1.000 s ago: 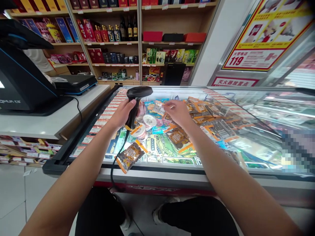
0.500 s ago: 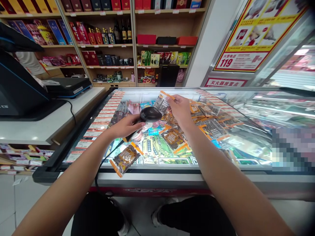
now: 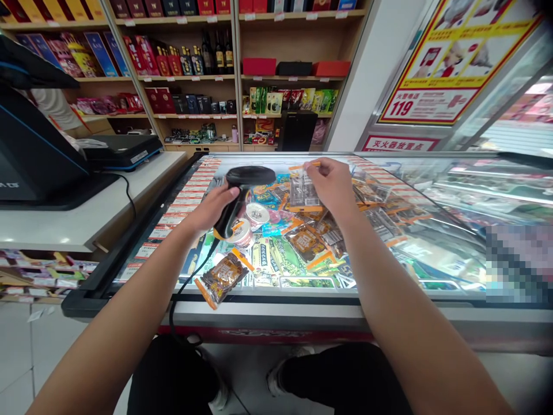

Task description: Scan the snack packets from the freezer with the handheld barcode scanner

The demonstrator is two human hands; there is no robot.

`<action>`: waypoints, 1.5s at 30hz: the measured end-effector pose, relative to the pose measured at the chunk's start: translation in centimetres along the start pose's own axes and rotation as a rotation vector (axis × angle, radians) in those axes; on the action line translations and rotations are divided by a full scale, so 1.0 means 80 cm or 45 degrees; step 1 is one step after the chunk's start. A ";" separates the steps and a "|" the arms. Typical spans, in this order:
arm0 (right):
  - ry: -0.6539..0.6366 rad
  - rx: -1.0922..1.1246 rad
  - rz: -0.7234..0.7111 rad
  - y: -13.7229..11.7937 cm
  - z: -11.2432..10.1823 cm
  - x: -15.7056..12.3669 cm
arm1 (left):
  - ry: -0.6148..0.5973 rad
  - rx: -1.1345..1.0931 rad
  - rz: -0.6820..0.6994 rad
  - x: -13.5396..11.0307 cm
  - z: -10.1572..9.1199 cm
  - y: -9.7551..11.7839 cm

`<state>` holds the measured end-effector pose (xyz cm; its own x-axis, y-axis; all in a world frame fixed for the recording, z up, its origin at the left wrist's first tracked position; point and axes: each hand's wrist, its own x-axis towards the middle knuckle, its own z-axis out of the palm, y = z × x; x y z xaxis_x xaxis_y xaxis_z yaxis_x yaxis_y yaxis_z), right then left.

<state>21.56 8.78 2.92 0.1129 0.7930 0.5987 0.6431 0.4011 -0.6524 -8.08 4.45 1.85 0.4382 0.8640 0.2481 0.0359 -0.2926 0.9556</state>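
Note:
My left hand (image 3: 212, 208) is closed around the handle of a black barcode scanner (image 3: 250, 174), its head pointing right and a cable trailing down from the grip. My right hand (image 3: 332, 183) pinches the top orange edge of a clear snack packet (image 3: 302, 187), which hangs with its printed side toward me. Beneath both hands, several orange-edged snack packets (image 3: 305, 241) lie piled on the freezer's glass top. A single brown snack packet (image 3: 224, 278) lies apart near the front edge. Round tubs (image 3: 258, 214) and green packets (image 3: 283, 257) show below the scanner.
The chest freezer's front rail (image 3: 268, 311) runs across before my legs. A counter (image 3: 86, 225) on the left bears a black scale (image 3: 123, 151). Shelves (image 3: 190, 79) with bottles and boxes stand behind. Rows of price labels (image 3: 173, 218) line the glass.
My left hand has lifted the scanner and turned it upright, moving slightly left and away from the packet. My right hand has shifted right, and the packet now hangs more upright.

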 end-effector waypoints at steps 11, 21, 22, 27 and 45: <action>-0.489 -0.565 -0.350 -0.030 0.042 -0.044 | 0.598 -0.335 0.091 0.009 -0.006 0.017; -0.972 -0.517 -0.846 -0.065 0.133 -0.103 | 0.656 -0.247 0.021 0.007 -0.005 0.021; -0.948 -0.522 -0.837 -0.064 0.132 -0.100 | 0.656 -0.238 0.021 0.008 -0.004 0.022; -0.863 -0.367 -0.562 -0.059 0.116 -0.078 | 0.659 -0.165 0.032 0.009 -0.005 0.021; -0.037 0.373 0.130 -0.007 0.042 -0.010 | -0.073 0.454 0.109 -0.006 0.000 0.000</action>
<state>18.57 9.44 1.23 0.1413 0.8471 0.5123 0.3837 0.4302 -0.8171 -8.27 3.98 1.72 0.5024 0.8089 0.3055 0.3035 -0.4958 0.8137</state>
